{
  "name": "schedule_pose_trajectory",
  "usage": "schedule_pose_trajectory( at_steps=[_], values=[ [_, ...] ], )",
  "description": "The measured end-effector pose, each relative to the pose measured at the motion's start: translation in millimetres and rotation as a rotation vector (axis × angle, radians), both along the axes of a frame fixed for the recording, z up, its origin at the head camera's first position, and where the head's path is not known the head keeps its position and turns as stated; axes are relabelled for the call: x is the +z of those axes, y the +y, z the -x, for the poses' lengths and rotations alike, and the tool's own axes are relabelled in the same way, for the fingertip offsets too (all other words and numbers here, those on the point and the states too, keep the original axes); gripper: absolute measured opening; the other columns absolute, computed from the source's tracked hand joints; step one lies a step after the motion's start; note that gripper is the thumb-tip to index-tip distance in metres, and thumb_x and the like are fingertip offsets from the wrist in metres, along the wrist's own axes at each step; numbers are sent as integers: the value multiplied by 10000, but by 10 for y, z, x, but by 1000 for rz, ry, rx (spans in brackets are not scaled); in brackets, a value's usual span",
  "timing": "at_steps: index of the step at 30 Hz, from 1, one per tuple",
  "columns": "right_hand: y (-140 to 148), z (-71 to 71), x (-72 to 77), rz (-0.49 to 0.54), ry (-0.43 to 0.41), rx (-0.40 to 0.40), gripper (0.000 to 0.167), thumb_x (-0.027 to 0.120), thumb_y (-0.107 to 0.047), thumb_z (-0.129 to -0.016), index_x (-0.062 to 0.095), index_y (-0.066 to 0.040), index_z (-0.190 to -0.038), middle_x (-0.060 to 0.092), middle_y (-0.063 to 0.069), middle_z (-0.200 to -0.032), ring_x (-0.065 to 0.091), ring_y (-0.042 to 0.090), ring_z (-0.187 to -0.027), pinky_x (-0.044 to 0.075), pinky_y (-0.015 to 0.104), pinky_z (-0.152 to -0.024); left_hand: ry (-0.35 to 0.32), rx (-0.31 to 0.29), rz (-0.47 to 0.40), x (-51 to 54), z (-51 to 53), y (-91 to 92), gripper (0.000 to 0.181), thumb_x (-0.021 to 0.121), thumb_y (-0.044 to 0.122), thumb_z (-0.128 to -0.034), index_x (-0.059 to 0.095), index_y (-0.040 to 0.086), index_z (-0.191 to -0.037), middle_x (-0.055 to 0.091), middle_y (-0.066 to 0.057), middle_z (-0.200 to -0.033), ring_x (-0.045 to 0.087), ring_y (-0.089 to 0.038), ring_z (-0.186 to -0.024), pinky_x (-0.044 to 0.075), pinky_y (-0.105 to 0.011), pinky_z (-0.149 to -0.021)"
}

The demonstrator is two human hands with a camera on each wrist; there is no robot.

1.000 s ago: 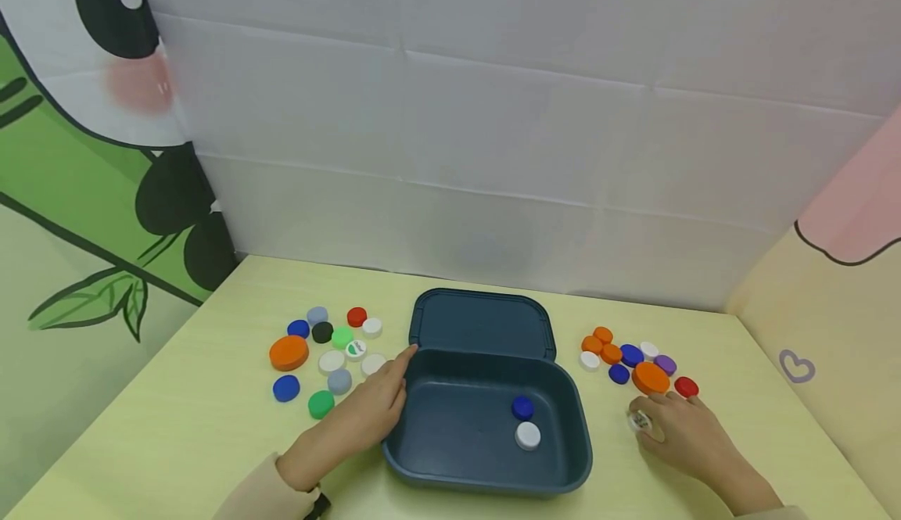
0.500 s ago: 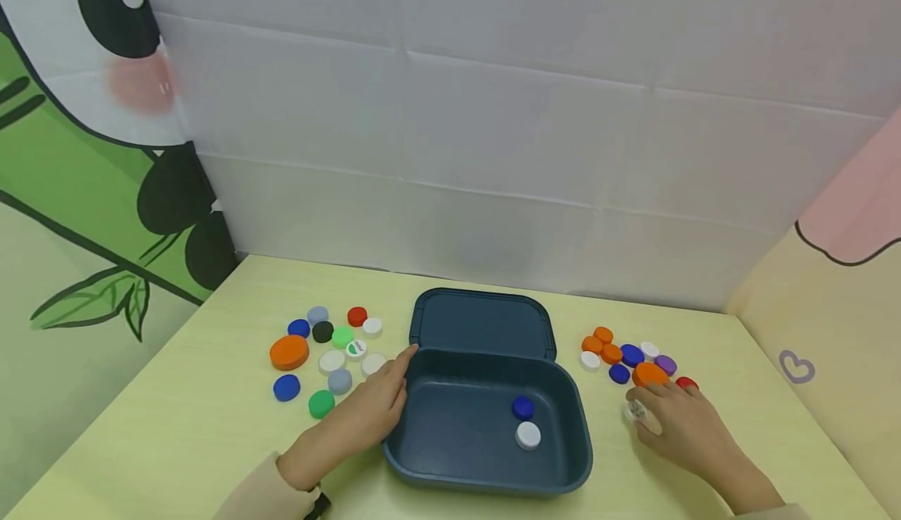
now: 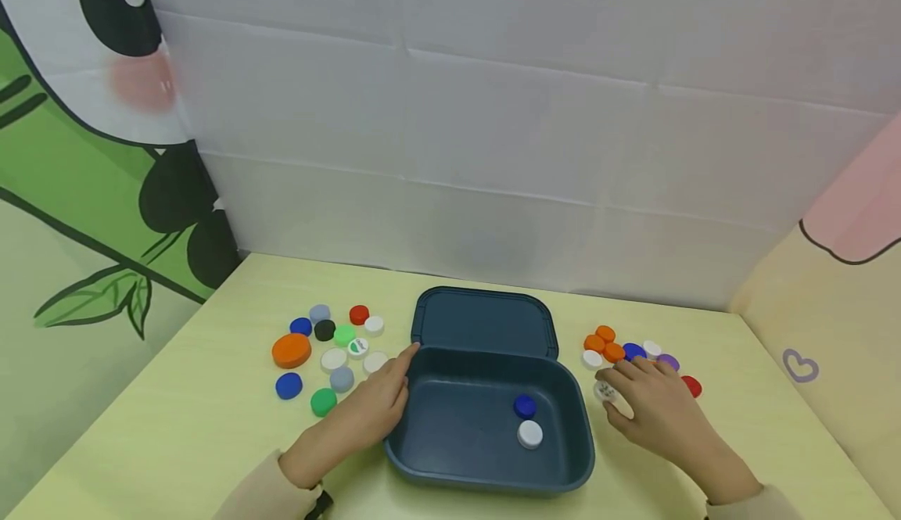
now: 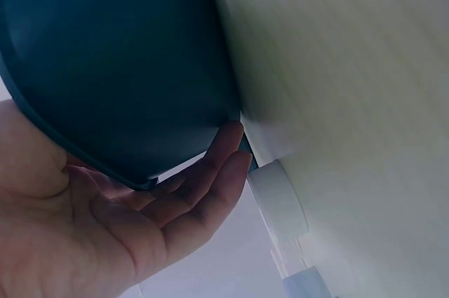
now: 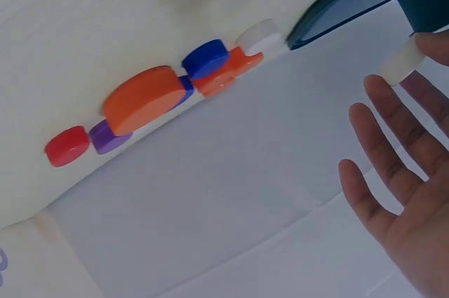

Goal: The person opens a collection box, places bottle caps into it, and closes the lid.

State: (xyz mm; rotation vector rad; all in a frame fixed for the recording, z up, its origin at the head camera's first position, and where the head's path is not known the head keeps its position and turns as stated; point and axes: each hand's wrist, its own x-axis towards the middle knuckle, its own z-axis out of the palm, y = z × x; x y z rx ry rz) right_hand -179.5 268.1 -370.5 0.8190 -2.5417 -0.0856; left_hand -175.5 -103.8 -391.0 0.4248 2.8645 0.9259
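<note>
A dark blue rectangular box (image 3: pixel 464 482) stands uncovered on the table, with a blue bottle cap (image 3: pixel 524 406) and a white bottle cap (image 3: pixel 530 434) inside at its right. My left hand (image 3: pixel 373 404) rests against the box's left side, fingers lying along the outer wall in the left wrist view. Between the thumb and fingertips of my right hand (image 3: pixel 658 407) I pinch another white bottle cap (image 5: pixel 403 64) with a printed top, off the table and right of the box. The right hand partly covers the caps behind it in the head view.
Behind the box lies its dark blue lid (image 3: pixel 486 320). Several loose caps are spread left of the box, including a large orange cap (image 3: pixel 292 350) and a green cap (image 3: pixel 324 402). More sit at the right, among them a red cap (image 3: pixel 692 386). A wall backs the table.
My right hand has lifted the printed white cap and carried it left toward the box, passing in front of the large orange cap. The left hand keeps its place on the box.
</note>
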Motion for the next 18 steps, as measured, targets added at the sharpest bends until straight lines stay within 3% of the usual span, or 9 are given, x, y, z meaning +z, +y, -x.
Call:
schedule_pose_trajectory(
  at_steps=[9, 18],
  values=[
    [-349, 16, 151, -1, 12, 63, 308, 747, -252, -655, 664, -159, -937, 620, -29, -852, 548, 179, -828, 442, 342, -715, 8, -4, 1, 0, 17, -4, 504, 359, 135, -969, 210, 81, -1448, 361, -152, -1436, 414, -285, -1281, 384, -460, -1009],
    [-709, 78, 50, -65, -117, 128, 315, 712, -329, -732, 646, -184, -1004, 629, -42, -899, 508, 141, -797, 426, 307, -694, 9, -7, -5, -1, 15, -9, 502, 363, 130, -968, 214, 72, -1444, 365, -159, -1431, 415, -291, -1279, 380, -465, -1010]
  ],
)
